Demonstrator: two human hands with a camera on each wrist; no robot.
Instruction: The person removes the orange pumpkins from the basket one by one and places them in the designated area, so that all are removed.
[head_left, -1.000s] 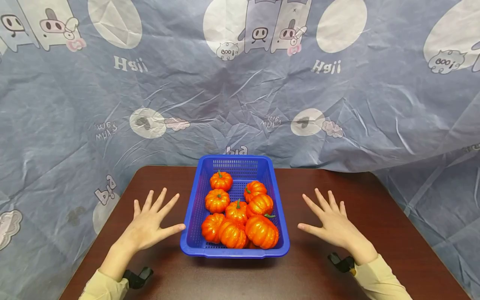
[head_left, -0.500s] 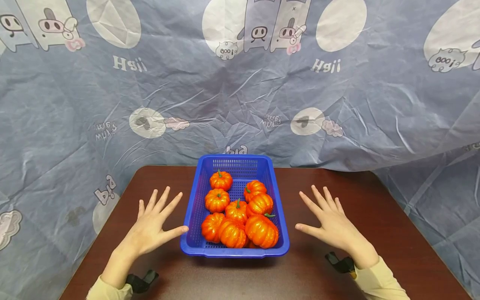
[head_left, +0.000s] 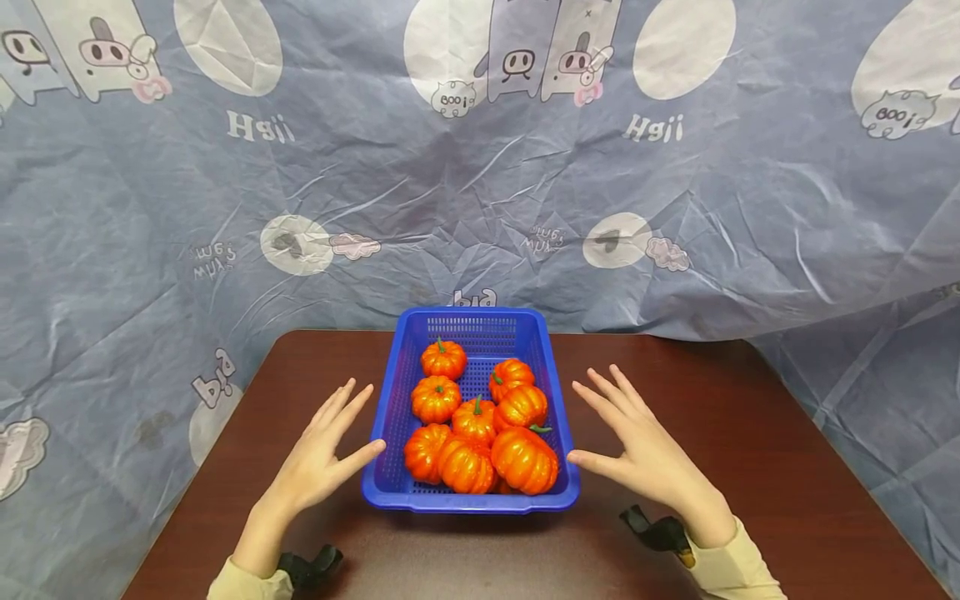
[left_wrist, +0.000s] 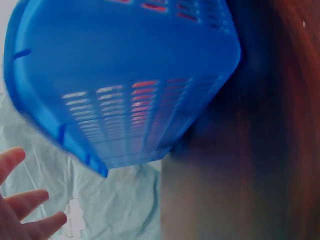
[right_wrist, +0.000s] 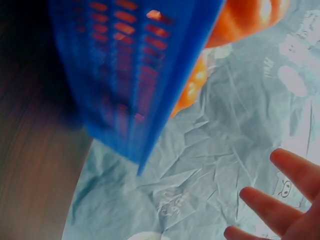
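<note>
A blue plastic basket [head_left: 471, 502] with perforated walls stands on the table, holding several shiny orange pumpkins [head_left: 524, 461] with green stems. My left hand [head_left: 315, 467] hovers by the basket's left side, fingers extended and thumb tip at the rim. On the opposite side, my right hand [head_left: 648, 454] mirrors it, also with straight, spread fingers. Whether either thumb touches the rim I cannot tell. In the left wrist view, left-hand fingers [left_wrist: 30, 204] show apart from the basket wall [left_wrist: 125, 60]. Right-hand fingers [right_wrist: 272, 207] are likewise clear of it in the right wrist view.
The dark brown table [head_left: 720, 400] extends around the basket. Behind it hangs a wrinkled grey-blue cloth [head_left: 420, 200] with cartoon prints. A black strap [head_left: 311, 567] is at the left wrist, and another black strap [head_left: 656, 531] at the right.
Both hands have moved inward, the left to the right and the right to the left, closer to the basket. Basket and pumpkins have stayed in place.
</note>
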